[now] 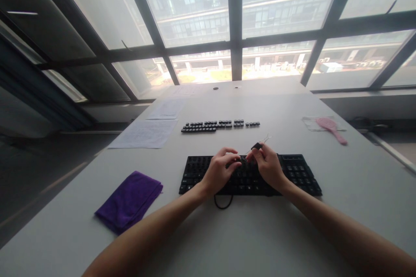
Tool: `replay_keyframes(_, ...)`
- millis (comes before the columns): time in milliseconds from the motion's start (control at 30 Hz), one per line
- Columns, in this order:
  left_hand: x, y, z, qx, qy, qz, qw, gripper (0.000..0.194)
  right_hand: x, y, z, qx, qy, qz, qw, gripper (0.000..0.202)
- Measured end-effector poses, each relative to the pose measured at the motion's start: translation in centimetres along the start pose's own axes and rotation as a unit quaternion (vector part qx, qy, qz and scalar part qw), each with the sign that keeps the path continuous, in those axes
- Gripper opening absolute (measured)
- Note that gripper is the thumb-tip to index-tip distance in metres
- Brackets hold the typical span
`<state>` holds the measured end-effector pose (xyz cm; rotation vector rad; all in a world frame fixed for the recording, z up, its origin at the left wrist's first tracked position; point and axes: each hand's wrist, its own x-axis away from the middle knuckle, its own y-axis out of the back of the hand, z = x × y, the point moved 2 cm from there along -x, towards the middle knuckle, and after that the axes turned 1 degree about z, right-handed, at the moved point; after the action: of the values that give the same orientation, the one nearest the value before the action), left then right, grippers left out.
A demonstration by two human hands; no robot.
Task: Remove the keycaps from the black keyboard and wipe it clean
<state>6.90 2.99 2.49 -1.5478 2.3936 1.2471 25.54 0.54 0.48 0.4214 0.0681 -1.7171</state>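
Daylight poured through tall dark-framed windows (195, 8) past the far edge of your white table (282, 112), where a black keyboard (247, 181) lay crosswise in front of you, under both hands. Your right hand (269, 165) pinched a small black tool (257, 146) between thumb and fingers, its thin pale wires (267, 138) sticking up and away. Your left hand (221, 169) was curled over the keys, thumb and forefinger near each other at a tiny shiny bit; whether they gripped it, you couldn't have told from this view. With your fingertips that close together, a slip of the tool could probably have nicked a finger or scratched a key, and a hard sideways pull might have cracked a stem or flicked a cap off. Loose black keycaps (221, 125) stood in neat rows just beyond, so a careless knuckle could have jumbled their order. A cable loop (223, 206) poked out at the keyboard's near edge, where a forearm might have snagged it. Around you lay a folded purple cloth (130, 201) and printed papers (143, 134) to the left, and a pink brush-shaped thing (329, 127) to the right.
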Motion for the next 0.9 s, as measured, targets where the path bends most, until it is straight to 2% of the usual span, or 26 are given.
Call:
replay_keyframes(67, -0.9, 1.0, 1.0, 0.041, 0.053, -0.015, 0.998, 0.014, -0.1, 0.2, -0.2, -0.014, -0.01, -0.028, 0.999, 0.027)
replay_keyframes(167, -2.4, 2.8, 3.5, 0.104, 0.134, -0.047, 0.984, 0.026, -0.2, 0.2, -0.4, -0.029, -0.02, -0.031, 0.999, 0.028)
replay_keyframes(300, -4.0, 4.7, 6.6, 0.083, 0.175, -0.034, 0.98, 0.028, -0.2, 0.1, -0.3, -0.034, -0.024, -0.023, 0.999, 0.029)
replay_keyframes(433, -5.8, 5.1, 8.5, -0.041, 0.139, -0.005, 0.989, 0.021, -0.2, 0.0, -0.3, -0.04, -0.022, -0.012, 0.999, 0.03)
replay_keyframes(567, -8.1, 4.5, 9.7, -0.201, 0.067, 0.023, 0.977, 0.016, -0.2, -0.1, -0.7, -0.041, -0.021, -0.004, 0.999, 0.03)
replay_keyframes(800, -10.0, 4.3, 11.8, -0.262, 0.018, 0.049, 0.964, 0.009, -0.1, -0.2, -1.0, -0.041, -0.019, 0.01, 0.999, 0.026)
replay_keyframes(900, -10.2, 4.5, 12.5, -0.292, 0.003, 0.034, 0.956, 0.008, -0.1, -0.2, -0.9, -0.039, -0.019, 0.014, 0.999, 0.026)
